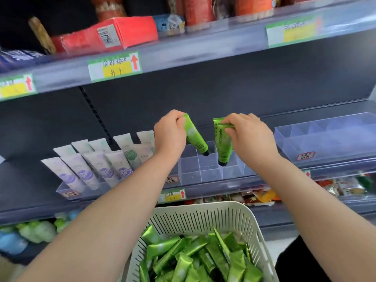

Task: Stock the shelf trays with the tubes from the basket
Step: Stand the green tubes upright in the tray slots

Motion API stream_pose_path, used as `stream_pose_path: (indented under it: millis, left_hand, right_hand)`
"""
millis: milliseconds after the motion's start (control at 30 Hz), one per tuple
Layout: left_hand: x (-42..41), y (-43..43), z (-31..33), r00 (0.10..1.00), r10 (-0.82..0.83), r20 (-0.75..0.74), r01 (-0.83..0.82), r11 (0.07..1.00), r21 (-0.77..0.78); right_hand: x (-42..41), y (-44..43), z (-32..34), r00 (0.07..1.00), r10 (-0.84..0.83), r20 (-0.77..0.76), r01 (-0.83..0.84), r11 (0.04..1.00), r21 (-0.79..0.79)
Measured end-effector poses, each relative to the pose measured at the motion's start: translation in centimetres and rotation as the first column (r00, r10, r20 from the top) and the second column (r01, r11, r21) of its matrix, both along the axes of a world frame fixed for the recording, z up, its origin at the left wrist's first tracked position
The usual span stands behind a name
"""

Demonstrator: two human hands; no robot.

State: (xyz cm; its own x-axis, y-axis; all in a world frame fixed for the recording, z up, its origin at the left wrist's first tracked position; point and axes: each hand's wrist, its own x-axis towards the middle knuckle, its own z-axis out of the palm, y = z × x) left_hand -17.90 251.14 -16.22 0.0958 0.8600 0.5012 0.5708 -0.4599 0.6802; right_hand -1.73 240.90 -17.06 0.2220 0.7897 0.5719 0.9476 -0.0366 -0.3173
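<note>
1. Head view, left hand (169,131): pinching a green tube (197,137) by its crimped end, cap down, tilting toward a rear cell of the clear tray (190,176); cap hanging just above the cell mouth.
2. Head view, right hand (247,132): gripping a second tube (223,142) at the crimp, cap down, nearly upright, cap dipping into a neighbouring cell.
3. Tray: sitting on the middle shelf, divided into cells, all looking empty apart from the two tubes arriving.
4. Basket (203,215): resting below the shelf, holding a heap of green tubes (205,259).
5. Left tray: already holding pale tubes (97,165) standing cap down.
6. Far-right tray (325,137): lying empty.
7. Step in hand, judged: seating the first pair; stocking barely begun.
8. Next move, judged: lowering each cap fully into its cell, loosening fingers, returning to basket.
</note>
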Motion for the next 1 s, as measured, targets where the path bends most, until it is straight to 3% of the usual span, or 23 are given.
stream_pose_path:
  millis: [200,400,633,1000]
  left_hand:
    - [3.4,3.2,-0.9,0.986,-0.06,-0.156,0.054,0.998,-0.041]
    - [5.0,5.5,-2.7,0.893,-0.183,-0.411,0.177,0.983,-0.053]
    - [5.3,6.0,-2.5,0.868,-0.233,-0.438,0.221,0.972,-0.08]
    - [0.9,4.5,-1.1,0.853,-0.139,-0.503,0.176,0.984,0.026]
  right_hand:
    - [1.9,1.3,-1.6,1.0,0.026,0.017,-0.026,1.0,-0.014]
    - [2.8,2.0,-2.6,0.998,0.044,0.038,-0.044,0.999,0.01]
    - [2.8,3.0,-1.8,0.998,0.038,0.051,-0.041,0.997,0.062]
    - [-0.4,6.1,0.4,0.993,0.007,0.12,-0.018,0.996,0.091]
